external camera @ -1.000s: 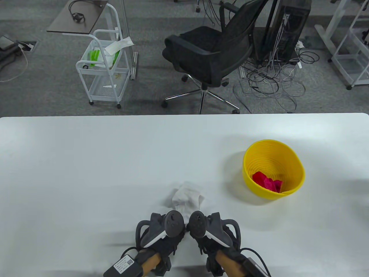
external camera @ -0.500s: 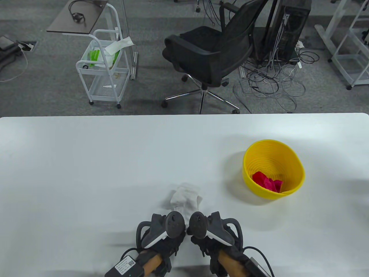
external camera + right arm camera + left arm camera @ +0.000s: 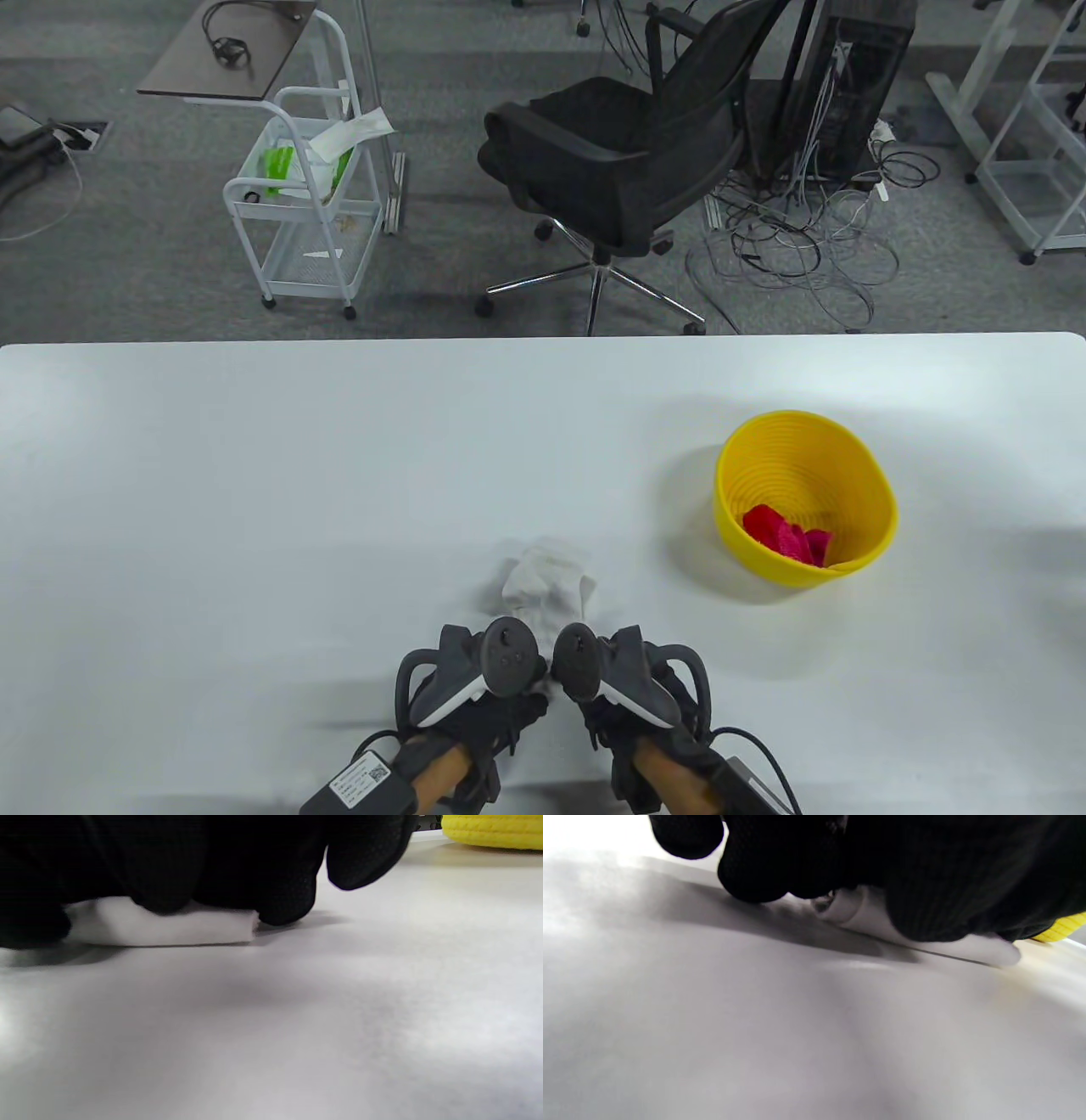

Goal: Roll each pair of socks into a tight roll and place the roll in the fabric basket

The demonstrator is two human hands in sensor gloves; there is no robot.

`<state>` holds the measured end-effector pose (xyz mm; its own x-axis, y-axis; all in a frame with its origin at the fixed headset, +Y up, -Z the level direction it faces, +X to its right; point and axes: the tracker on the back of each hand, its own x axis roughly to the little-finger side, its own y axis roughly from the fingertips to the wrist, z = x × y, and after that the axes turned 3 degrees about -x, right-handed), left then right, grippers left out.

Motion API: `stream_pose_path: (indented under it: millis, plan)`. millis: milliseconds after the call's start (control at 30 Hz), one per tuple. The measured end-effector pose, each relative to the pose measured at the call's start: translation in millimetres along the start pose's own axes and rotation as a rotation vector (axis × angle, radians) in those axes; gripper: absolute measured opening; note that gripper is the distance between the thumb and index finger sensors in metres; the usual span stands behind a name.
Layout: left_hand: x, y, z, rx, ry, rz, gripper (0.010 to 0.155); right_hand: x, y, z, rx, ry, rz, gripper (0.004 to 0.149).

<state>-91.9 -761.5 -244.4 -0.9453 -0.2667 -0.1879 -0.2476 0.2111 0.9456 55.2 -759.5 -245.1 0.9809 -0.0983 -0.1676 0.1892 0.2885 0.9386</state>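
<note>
A white sock pair (image 3: 547, 581) lies crumpled on the white table (image 3: 254, 509), just beyond my two hands. My left hand (image 3: 492, 692) and right hand (image 3: 611, 692) sit side by side on its near end, trackers almost touching. In the left wrist view my gloved fingers (image 3: 755, 878) curl over the folded sock pair (image 3: 865, 912). In the right wrist view my fingers (image 3: 280, 899) press down and curl over the flat white sock pair (image 3: 169, 927). The yellow basket (image 3: 802, 415) stands to the right with a red-pink roll (image 3: 785, 535) inside.
The basket's edge also shows in the wrist views as a yellow basket sliver (image 3: 1060, 931) and a yellow basket wall (image 3: 492, 832). Beyond the table's far edge stand a black office chair (image 3: 611, 153), a white cart (image 3: 305, 212) and tangled cables (image 3: 806, 246).
Both hands have shifted slightly, and the visible part of the sock pair has shortened a little, its far end drawn toward my hands.
</note>
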Motion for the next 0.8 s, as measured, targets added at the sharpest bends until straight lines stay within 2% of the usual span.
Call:
stream_pose_path:
  millis: [67, 167, 300, 367, 567, 800]
  plan:
    - [-1, -1, 0, -0.036, -0.007, -0.003, 0.046, 1, -1, 0, -0.018, -0.033, 0.002, 0.039]
    - [-1, -1, 0, -0.034, 0.014, -0.003, 0.041, 4, 0, -4, -0.018, -0.051, -0.006, 0.039]
    - [1, -3, -1, -0.005, 0.036, -0.001, 0.04, 5, 7, -19, 0.046, -0.101, -0.052, 0.037]
    - [3, -4, -1, 0.009, 0.053, 0.002, 0.04, 3, 10, -22, 0.037, -0.095, -0.087, 0.036]
    - [4, -4, -2, 0.017, 0.074, 0.008, 0.04, -2, 8, -10, -0.037, -0.005, -0.081, 0.041]
    - [5, -3, -2, 0.01, 0.08, 0.019, 0.042, -1, 4, -2, -0.03, 0.016, -0.039, 0.05]
